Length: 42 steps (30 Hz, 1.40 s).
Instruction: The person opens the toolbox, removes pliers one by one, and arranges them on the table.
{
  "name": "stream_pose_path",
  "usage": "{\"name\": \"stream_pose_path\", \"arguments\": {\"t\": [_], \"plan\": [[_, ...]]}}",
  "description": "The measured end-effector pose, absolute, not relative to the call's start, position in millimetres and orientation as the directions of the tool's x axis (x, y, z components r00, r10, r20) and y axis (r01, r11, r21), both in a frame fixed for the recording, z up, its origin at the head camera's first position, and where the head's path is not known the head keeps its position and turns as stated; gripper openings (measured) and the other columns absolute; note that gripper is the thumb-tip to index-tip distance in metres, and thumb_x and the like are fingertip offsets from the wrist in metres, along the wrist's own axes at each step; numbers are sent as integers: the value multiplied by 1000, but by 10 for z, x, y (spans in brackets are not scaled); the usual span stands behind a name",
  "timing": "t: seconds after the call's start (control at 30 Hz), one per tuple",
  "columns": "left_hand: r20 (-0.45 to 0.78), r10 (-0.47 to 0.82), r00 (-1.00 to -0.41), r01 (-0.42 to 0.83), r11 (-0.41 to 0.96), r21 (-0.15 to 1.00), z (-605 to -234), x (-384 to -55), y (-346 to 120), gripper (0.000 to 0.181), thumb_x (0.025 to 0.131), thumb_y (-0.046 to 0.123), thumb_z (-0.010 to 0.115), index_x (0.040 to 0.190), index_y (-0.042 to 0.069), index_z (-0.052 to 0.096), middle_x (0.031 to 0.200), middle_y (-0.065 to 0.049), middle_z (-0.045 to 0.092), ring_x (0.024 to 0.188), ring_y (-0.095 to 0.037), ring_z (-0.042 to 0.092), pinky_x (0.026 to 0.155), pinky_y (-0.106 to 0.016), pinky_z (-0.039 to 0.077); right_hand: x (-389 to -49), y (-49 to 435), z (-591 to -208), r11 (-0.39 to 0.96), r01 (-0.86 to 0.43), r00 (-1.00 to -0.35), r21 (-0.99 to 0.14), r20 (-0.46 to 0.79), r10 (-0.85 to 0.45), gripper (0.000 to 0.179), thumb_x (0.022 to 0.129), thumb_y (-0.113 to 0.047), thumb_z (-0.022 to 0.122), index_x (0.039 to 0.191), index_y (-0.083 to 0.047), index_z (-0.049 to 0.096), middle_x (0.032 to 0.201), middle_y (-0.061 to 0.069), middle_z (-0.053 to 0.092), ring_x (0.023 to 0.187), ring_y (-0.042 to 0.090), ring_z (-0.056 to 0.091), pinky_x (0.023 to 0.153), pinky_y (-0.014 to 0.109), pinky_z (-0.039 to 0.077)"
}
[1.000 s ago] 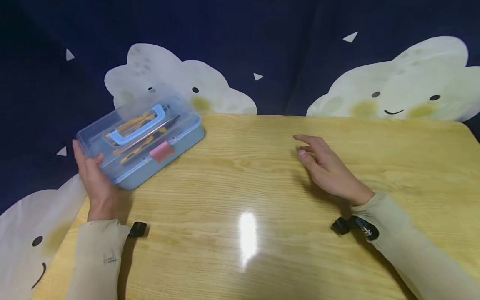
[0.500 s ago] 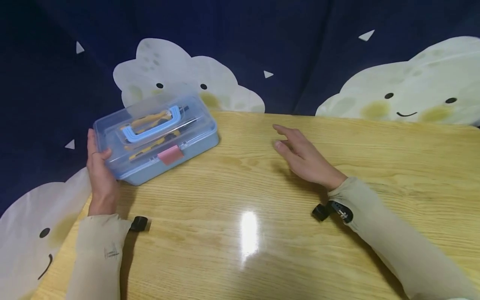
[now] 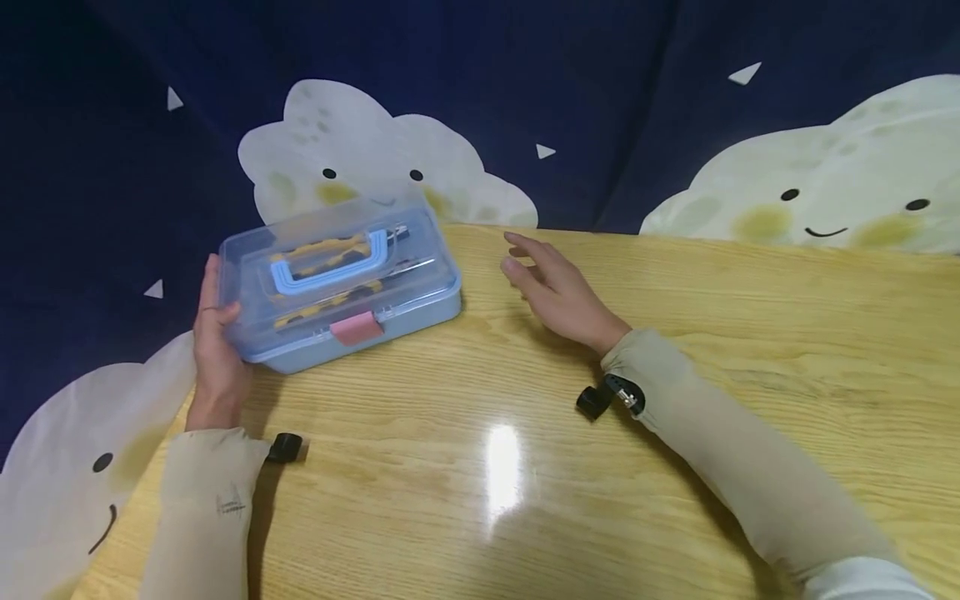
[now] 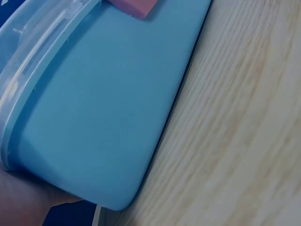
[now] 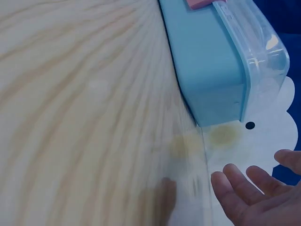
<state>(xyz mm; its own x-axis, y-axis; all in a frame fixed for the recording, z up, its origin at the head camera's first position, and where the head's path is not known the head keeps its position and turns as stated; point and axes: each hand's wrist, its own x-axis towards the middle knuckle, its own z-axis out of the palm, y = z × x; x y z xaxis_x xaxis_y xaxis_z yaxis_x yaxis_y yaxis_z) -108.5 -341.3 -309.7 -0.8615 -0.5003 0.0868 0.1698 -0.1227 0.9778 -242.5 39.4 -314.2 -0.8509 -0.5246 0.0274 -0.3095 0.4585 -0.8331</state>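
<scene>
A storage box (image 3: 422, 315) with a light blue base, clear lid, blue handle (image 3: 330, 286) and pink latch (image 3: 357, 328) stands at the table's far left. Yellow-and-black items show through its lid. My left hand (image 3: 217, 358) holds its left end, thumb over the lid's edge and fingers along the end wall. The left wrist view shows the base's long side (image 4: 103, 103) close along the tabletop. My right hand (image 3: 558, 292) hovers to the right of the box, apart from it, fingers loosely bent and holding nothing; its fingers (image 5: 225, 188) also show in the right wrist view.
The wooden table (image 3: 420, 483) has a bright reflection near its middle. Behind it hangs a dark blue curtain (image 3: 480, 58) with cloud faces, which also drops past the table's left edge.
The box has shifted right and turned so its front lies squarer to me, with my left hand moving along on its end. My right hand has come left, nearer the box.
</scene>
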Motion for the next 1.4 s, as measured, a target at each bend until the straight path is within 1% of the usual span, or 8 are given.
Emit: {"name": "stream_pose_path", "arguments": {"t": [0.2,0.4,0.47,0.63,0.73,0.87,1.07,1.4], "plan": [[73,-428,-901,144,-136,980,-3093,-1081,-3370,77,91,8,26,168,19,18,177,8,11,159,-5,12,123,-13,12,-2480,187,-3150,445,-230,-857,-866,-36,-514,63,108,-58,40,163,-30,31,158,7,47,128,26,64,100,44,57],[90,-335,-938,144,-138,980,-3081,-1077,-3338,78,92,9,24,168,20,13,177,7,8,161,-7,10,127,-14,10,-2450,-13,-3051,403,-177,-851,-898,-66,-520,66,106,-62,38,165,-36,21,166,9,35,140,28,56,105,45,56],[91,-319,-943,141,-135,981,-3080,-1072,-3331,78,92,9,24,168,21,13,177,6,9,161,-7,10,127,-14,10,-2437,-68,-3007,390,-149,-854,-909,-80,-514,68,105,-64,39,165,-40,18,169,8,32,146,29,51,110,47,54],[81,-272,-959,118,-123,985,-3066,-1074,-3313,78,92,10,24,168,23,13,177,7,7,161,-5,8,127,-13,8,-2418,-151,-2971,342,-64,-844,-938,-132,-520,77,101,-68,47,165,-44,11,172,3,26,156,28,37,124,50,39],[78,-247,-966,113,-133,985,-3066,-1075,-3304,78,92,10,24,168,23,12,177,8,6,161,-5,8,127,-14,7,-2406,-153,-2976,283,-10,-825,-959,-153,-545,83,97,-67,54,164,-47,10,172,-2,26,158,25,33,127,51,33],[73,-250,-965,108,-129,986,-3058,-1089,-3331,78,92,10,24,168,24,13,177,9,9,160,-4,9,126,-14,7,-2377,-185,-2970,210,56,-819,-976,-165,-550,84,95,-63,61,162,-50,13,171,-7,27,158,22,32,127,51,33],[78,-276,-958,111,-105,988,-3032,-1139,-3432,75,94,15,24,167,28,17,176,12,12,159,-3,10,127,-15,4,-2362,-366,-2975,151,96,-849,-984,-160,-503,79,96,-62,60,161,-52,17,172,-7,26,158,24,31,126,52,33],[81,-307,-948,133,-150,980,-3062,-1196,-3522,74,94,16,29,166,26,21,174,7,17,157,-8,17,122,-16,17,-2370,-530,-3005,181,119,-875,-976,-189,-445,78,96,-63,58,161,-52,16,173,-9,24,160,22,26,129,50,27]]}}
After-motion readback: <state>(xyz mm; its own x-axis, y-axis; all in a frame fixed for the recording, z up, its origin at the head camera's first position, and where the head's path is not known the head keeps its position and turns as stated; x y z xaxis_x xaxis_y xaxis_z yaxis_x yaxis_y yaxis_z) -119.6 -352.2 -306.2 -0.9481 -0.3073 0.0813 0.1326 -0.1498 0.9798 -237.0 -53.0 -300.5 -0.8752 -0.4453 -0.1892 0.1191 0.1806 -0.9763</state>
